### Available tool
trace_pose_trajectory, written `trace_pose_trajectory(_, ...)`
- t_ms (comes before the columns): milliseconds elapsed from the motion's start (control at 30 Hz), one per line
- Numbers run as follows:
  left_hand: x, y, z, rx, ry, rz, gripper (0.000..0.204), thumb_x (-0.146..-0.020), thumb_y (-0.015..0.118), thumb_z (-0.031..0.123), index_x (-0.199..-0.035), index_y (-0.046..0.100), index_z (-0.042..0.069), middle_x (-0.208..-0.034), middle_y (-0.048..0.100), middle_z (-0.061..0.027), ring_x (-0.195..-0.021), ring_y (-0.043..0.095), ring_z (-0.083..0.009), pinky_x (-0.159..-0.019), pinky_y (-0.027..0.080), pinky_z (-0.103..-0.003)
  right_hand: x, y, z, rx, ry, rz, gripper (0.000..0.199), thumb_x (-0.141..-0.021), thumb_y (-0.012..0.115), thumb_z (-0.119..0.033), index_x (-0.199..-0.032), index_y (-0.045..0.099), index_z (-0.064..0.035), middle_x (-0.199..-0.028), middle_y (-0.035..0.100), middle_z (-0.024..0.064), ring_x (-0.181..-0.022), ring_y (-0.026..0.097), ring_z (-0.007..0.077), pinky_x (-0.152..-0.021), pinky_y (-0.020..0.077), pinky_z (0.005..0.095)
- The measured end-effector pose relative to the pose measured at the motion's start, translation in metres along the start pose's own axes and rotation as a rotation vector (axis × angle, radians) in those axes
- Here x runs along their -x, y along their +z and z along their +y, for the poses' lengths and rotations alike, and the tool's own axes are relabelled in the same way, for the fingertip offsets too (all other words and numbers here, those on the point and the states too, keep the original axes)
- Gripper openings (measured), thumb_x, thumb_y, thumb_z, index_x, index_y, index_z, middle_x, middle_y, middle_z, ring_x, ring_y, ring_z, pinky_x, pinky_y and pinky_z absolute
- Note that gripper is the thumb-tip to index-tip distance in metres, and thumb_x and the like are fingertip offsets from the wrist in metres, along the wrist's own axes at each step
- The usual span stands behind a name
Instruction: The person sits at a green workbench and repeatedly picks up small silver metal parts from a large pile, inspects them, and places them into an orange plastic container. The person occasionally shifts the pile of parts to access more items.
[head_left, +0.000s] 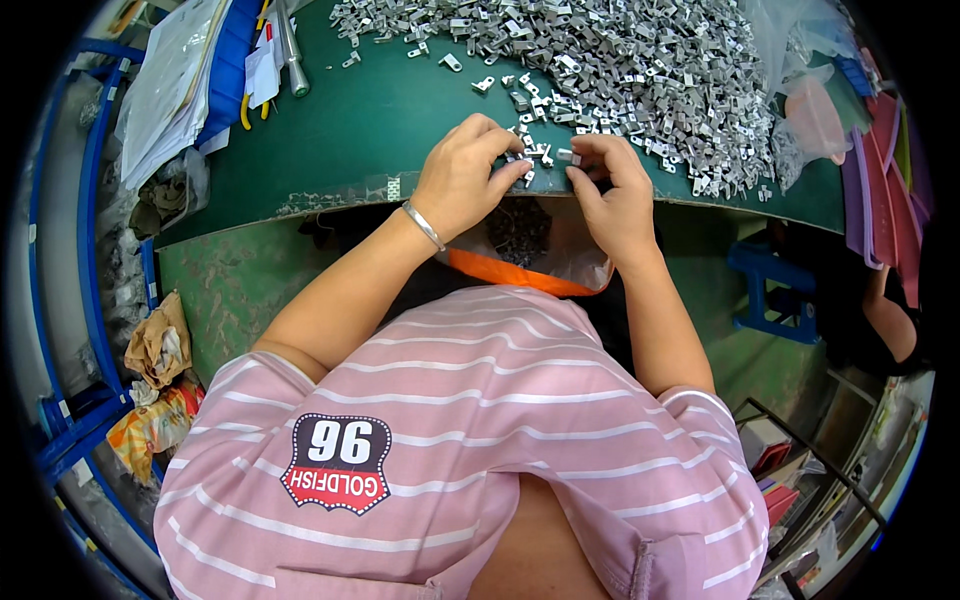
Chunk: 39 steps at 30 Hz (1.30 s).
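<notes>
Over the near edge of a green table (330, 140), both my hands work among small silvery metal brackets. My right hand (615, 185) pinches one metal bracket (568, 157) between thumb and fingers. My left hand (462, 175), with a bangle on its wrist, curls thumb and fingers around a few brackets at the edge; which of them it grips is partly hidden. Between the hands lie several loose brackets (540, 152). A large heap of the same brackets (640, 75) spreads over the far middle and right. Below the edge, an open bag with an orange rim (525, 275) holds dark small pieces.
At the far left are papers (175, 85), a blue tray (232, 70), yellow-handled pliers (247, 105) and a metal rod (292, 60). Plastic bags (800, 40) and pink and purple sheets (880, 180) edge the right. A blue stool (770, 290) and another person's arm (888, 315) are at right.
</notes>
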<state>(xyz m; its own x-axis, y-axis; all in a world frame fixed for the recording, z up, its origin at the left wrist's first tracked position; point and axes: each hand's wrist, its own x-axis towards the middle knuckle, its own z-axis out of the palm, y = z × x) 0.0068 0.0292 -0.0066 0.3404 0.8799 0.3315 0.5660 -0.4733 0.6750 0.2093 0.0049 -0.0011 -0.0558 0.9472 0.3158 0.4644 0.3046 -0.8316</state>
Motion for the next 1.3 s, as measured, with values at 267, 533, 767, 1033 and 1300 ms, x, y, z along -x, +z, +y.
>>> trace_pose_trajectory(267,0.005,0.001,-0.01,0.564,-0.246,0.077,0.012,-0.084,0.07,-0.004,-0.094,0.067,-0.001,-0.099,0.066,-0.0043,-0.084,0.064,-0.0114,-0.077,0.053,-0.024,0.004,-0.008,-0.001,-0.065,-0.111,-0.217,0.023,-0.078,0.062,0.008,-0.099,0.065,-0.0021,-0.099,0.062,0.0117,-0.094,0.062,0.027,-0.079,0.0509,0.0347)
trace_pose_trajectory(533,0.006,-0.009,-0.001,0.963,-0.496,0.057,0.019,-0.084,0.07,-0.008,-0.101,0.064,-0.003,-0.096,0.068,-0.0065,-0.09,0.064,-0.011,-0.082,0.053,-0.024,-0.005,0.01,0.002,0.003,-0.06,-0.055,0.009,-0.08,0.069,0.002,-0.089,0.068,-0.0002,-0.087,0.065,0.0111,-0.079,0.064,0.0286,-0.073,0.0521,0.035)
trace_pose_trajectory(767,0.016,-0.016,0.011,0.437,-0.165,-0.164,0.021,-0.081,0.074,0.0,-0.1,0.067,0.003,-0.103,0.063,-0.0062,-0.093,0.062,-0.0159,-0.078,0.052,-0.027,-0.009,-0.025,-0.009,-0.09,-0.042,-0.365,0.012,-0.082,0.066,0.002,-0.094,0.069,-0.0014,-0.087,0.066,0.0109,-0.079,0.065,0.0258,-0.072,0.0522,0.0334)
trace_pose_trajectory(1033,0.009,0.002,0.008,0.143,-0.055,-0.075,0.02,-0.081,0.074,0.001,-0.099,0.067,0.003,-0.098,0.063,-0.0079,-0.084,0.065,-0.0197,-0.074,0.053,-0.028,-0.016,0.013,0.01,-0.008,-0.055,-0.105,0.01,-0.081,0.068,0.001,-0.091,0.069,-0.002,-0.084,0.065,0.0092,-0.08,0.065,0.0252,-0.072,0.052,0.0341)
trace_pose_trajectory(1300,0.006,-0.014,0.0,1.206,-0.808,0.0,0.018,-0.094,0.066,0.007,-0.109,0.065,-0.003,-0.099,0.07,-0.0095,-0.092,0.07,-0.0178,-0.081,0.058,-0.026,-0.011,-0.007,-0.007,-0.029,-0.074,-0.269,0.013,-0.081,0.069,-0.002,-0.094,0.069,-0.0022,-0.098,0.064,0.0092,-0.082,0.064,0.0238,-0.071,0.0512,0.0326)
